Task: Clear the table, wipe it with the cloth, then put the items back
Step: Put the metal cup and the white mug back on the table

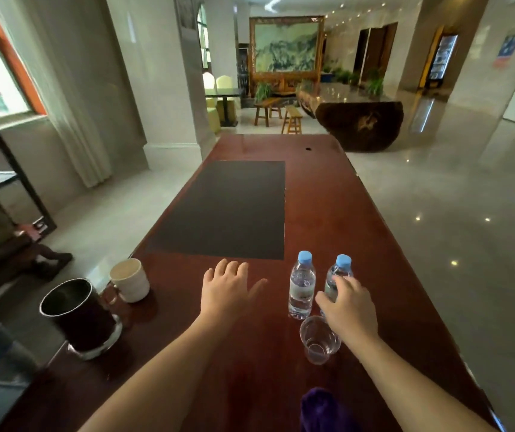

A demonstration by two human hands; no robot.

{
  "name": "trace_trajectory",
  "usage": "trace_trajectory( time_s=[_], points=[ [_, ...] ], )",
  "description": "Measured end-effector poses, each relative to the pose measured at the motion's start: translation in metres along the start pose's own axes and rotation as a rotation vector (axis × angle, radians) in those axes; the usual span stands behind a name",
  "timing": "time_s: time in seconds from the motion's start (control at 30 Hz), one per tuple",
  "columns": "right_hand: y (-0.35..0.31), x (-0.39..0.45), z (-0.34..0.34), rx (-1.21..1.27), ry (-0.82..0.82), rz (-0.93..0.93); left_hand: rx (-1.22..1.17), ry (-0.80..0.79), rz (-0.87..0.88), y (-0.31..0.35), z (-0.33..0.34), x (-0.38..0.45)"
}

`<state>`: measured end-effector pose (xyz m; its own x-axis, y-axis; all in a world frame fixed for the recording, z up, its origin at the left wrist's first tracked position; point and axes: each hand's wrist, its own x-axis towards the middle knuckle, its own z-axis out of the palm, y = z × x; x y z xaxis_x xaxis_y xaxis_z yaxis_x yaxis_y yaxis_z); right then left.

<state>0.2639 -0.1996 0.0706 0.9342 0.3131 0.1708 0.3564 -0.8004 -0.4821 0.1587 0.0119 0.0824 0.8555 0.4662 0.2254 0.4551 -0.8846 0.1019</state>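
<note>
Two clear water bottles with blue caps stand on the dark red table [359, 232]. My right hand [348, 307] is wrapped around the right bottle [340, 271]. The left bottle [301, 285] stands free beside it. A clear plastic cup [318, 341] sits just in front of the bottles, under my right wrist. My left hand [229, 286] hovers open over the table, fingers spread, left of the bottles. A purple cloth [321, 410] lies at the near edge. A black mat [228, 210] covers the table's middle.
A white mug [130, 280] and a black cylindrical container on a glass dish [78, 314] stand at the table's left edge. A dark rack [6, 169] and a seated person's legs are on the left. Glossy floor lies to the right.
</note>
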Motion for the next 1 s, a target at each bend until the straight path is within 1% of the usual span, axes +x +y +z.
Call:
trace_trajectory(
  time_s=[0.1,0.2,0.37,0.57,0.67,0.8,0.9,1.0],
  points=[
    [-0.023,-0.014,0.004,-0.093,0.006,-0.172,0.074,-0.002,-0.004,-0.014,-0.013,-0.020],
    [-0.047,-0.023,0.016,-0.115,-0.062,-0.265,0.111,0.003,-0.039,-0.036,-0.024,-0.040],
    [-0.092,-0.032,0.044,-0.145,-0.179,-0.390,0.143,0.011,-0.179,-0.089,-0.041,-0.081],
    [-0.156,-0.044,0.076,-0.192,-0.216,-0.547,0.187,0.053,-0.364,-0.168,-0.054,-0.123],
    [-0.191,-0.046,0.094,-0.215,-0.239,-0.609,0.178,0.122,-0.415,-0.205,-0.058,-0.135],
    [-0.237,-0.042,0.121,-0.197,-0.289,-0.627,0.115,0.173,-0.496,-0.248,-0.055,-0.136],
    [-0.264,-0.035,0.145,-0.140,-0.355,-0.577,-0.056,0.219,-0.605,-0.276,-0.045,-0.130],
    [-0.283,-0.024,0.174,-0.023,-0.454,-0.463,-0.276,0.287,-0.720,-0.295,-0.028,-0.123]
  ],
)
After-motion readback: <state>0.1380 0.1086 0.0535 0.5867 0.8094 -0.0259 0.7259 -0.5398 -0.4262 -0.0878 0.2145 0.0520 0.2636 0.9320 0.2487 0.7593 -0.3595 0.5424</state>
